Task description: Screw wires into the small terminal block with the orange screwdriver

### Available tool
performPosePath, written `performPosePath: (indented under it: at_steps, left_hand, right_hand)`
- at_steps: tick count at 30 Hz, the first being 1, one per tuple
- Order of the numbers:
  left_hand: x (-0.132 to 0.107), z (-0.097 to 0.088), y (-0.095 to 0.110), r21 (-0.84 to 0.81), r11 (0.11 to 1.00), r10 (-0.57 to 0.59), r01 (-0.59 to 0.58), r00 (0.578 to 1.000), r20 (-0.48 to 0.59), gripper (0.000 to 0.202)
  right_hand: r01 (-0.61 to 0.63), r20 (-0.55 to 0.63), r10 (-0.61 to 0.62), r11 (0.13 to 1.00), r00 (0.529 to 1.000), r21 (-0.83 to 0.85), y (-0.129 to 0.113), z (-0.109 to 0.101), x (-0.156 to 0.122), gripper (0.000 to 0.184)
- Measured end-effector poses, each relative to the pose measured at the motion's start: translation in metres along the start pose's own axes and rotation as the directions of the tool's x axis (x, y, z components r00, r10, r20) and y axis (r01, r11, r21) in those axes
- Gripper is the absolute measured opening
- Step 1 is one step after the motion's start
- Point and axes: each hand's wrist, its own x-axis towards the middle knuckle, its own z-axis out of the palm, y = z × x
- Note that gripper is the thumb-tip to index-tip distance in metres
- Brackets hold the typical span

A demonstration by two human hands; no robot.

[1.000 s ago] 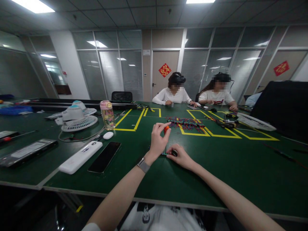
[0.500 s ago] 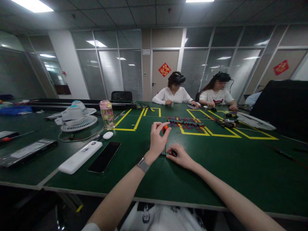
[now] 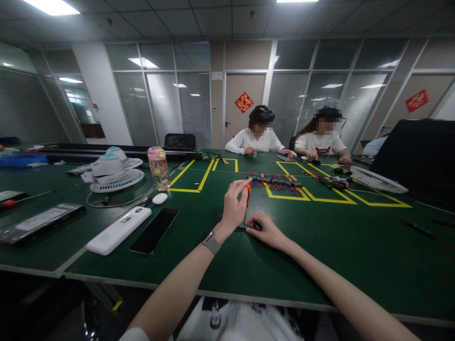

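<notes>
the left grip [image 3: 234,206] pinches an upright orange-handled screwdriver [image 3: 248,198]. just below it, the right grip [image 3: 268,231] pinches a small circuit board [image 3: 243,226].

Hands [image 3: 234,206] at an orange-handled screwdriver [image 3: 248,195] and, seemingly, a small circuit board [image 3: 242,226]

Orange screwdriver handle [image 3: 248,196], green table [image 3: 355,246], yellow tape [image 3: 184,191], red-and-blue wires [image 3: 279,183].
</notes>
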Motion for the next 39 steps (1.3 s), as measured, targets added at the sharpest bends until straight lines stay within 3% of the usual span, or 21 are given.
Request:
performPosePath:
  at_steps: [6, 12, 17, 23, 28, 34, 39]
  left_hand:
    - [-0.0002, -0.0005, 0.0011, 0.065, 0.998, -0.002, 0.005, 0.999, -0.049, 0.021]
    - [0.0006, -0.0007, 0.0020, -0.007, 1.000, 0.018, -0.018, 1.000, 0.000, 0.030]
    - [-0.0001, -0.0002, 0.0029, 0.062, 0.998, -0.006, 0.009, 0.999, -0.047, 0.021]
    - [-0.0001, -0.0003, 0.0029, -0.032, 0.999, 0.004, -0.003, 1.000, 0.012, 0.030]
    - [-0.0004, -0.0013, 0.0030, 0.058, 0.998, -0.008, 0.010, 0.999, -0.034, 0.022]
    - [-0.0006, -0.0005, 0.0016, -0.049, 0.999, 0.005, -0.003, 1.000, 0.030, 0.032]
    - [-0.0009, 0.0000, 0.0026, 0.049, 0.999, 0.002, -0.001, 1.000, -0.024, 0.023]
  right_hand:
    - [0.011, -0.001, -0.011, 1.000, 1.000, 0.006, 0.0021, 0.0004, 0.0002, 0.009]
    - [0.017, -0.005, -0.017, 1.000, 1.000, 0.006, 0.0037, 0.0010, -0.0001, 0.009]
    - [0.014, 0.006, -0.014, 1.000, 1.000, -0.005, 0.0036, 0.0011, -0.0003, 0.008]
    - [0.018, -0.001, -0.018, 1.000, 1.000, 0.000, 0.0026, 0.0007, -0.0003, 0.009]
    - [0.023, 0.012, -0.023, 1.000, 1.000, 0.001, 0.0010, -0.0005, -0.0004, 0.008]
    - [0.030, 0.009, -0.030, 1.000, 1.000, -0.002, 0.0031, 0.0006, -0.0002, 0.008]
    - [0.016, 0.012, -0.016, 1.000, 1.000, 0.000, 0.0031, 0.0006, 0.0001, 0.008]
